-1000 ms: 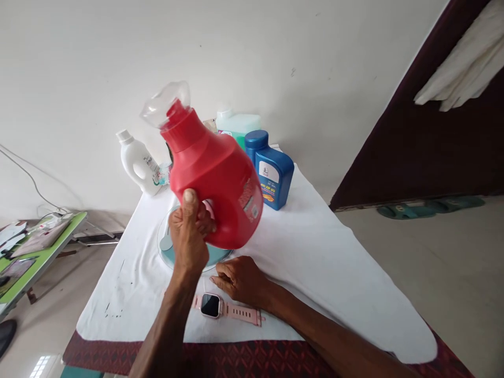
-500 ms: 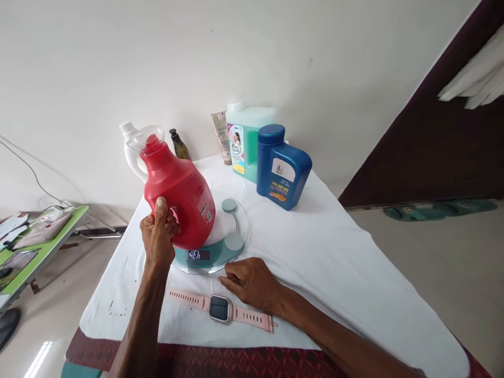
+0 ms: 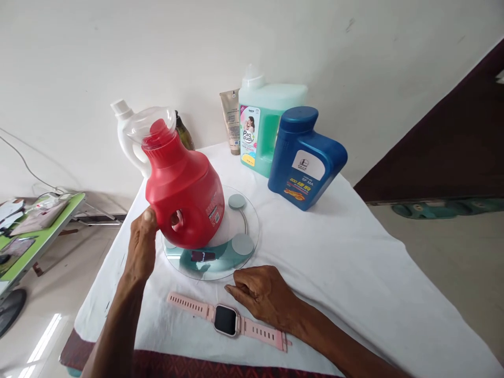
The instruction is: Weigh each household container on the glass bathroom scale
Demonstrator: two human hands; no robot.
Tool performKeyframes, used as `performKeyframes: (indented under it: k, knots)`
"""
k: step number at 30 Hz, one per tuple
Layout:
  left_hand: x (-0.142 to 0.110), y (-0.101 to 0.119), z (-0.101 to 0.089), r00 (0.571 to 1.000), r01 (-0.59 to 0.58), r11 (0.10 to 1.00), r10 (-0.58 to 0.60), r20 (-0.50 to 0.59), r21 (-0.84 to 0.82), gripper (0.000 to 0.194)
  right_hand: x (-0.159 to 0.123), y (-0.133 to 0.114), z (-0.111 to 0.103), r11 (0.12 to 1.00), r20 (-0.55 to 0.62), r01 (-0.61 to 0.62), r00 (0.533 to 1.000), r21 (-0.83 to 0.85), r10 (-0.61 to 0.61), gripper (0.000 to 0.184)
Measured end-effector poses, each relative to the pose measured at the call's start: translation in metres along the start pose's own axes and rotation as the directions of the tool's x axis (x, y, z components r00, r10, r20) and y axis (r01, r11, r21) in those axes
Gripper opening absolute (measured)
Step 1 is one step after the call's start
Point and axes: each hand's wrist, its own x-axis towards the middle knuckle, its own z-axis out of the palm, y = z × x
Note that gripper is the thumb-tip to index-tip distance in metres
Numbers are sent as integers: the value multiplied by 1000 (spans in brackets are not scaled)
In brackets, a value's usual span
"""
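A red plastic detergent jug [image 3: 189, 184] with a clear cap stands on the round glass scale [image 3: 212, 262], leaning a little in view. My left hand [image 3: 144, 241] is at the jug's left side, its thumb against the red wall, outside the handle hole; its other fingers are partly hidden. The scale's small display [image 3: 202, 256] cannot be read clearly. My right hand [image 3: 263, 294] rests on the cloth at the scale's front right edge, fingers curled in with nothing visible in them. Just in front lies a pink-strapped smartwatch [image 3: 226, 320], its screen dark.
At the back right stand a blue bottle [image 3: 307, 163] and a green liquid jug [image 3: 271, 100]. A beige tube [image 3: 231, 121], a dark pump bottle [image 3: 185, 134] and a white bottle [image 3: 126, 136] are near the wall. A green side table [image 3: 59, 220] is at left.
My left hand has let go of the red jug's handle and shifted to its left side. The view has moved slightly closer. My right hand stays by the scale.
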Motion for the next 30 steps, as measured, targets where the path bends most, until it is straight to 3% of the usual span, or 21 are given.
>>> performKeyframes:
  k: [2,4,7,11,18,30]
  knots:
    - [3,-12,-14,1000,-22,1000,22,-6,-8,67,0,0,-1,1000,7,-1,1000,0,1,42]
    - [4,-32,-28,995,-21,1000,19,-95,-17,64,0,0,-1,1000,10,1,1000,-5,-1,42]
    - [3,-69,-47,955,73,995,-89,-284,-67,59,0,1,-2,1000,0,12,1000,-5,-12,41]
    - [-2,-100,-58,905,186,978,-208,-372,-96,58,0,1,-1,999,-20,32,999,-1,-32,41]
    - [-6,-100,-51,930,195,980,-193,-312,-25,53,-1,1,0,999,-30,37,999,-30,-38,41]
    - [-6,-106,-54,930,207,978,-199,-310,-5,51,-1,1,-1,1000,-11,21,1000,-13,-21,42]
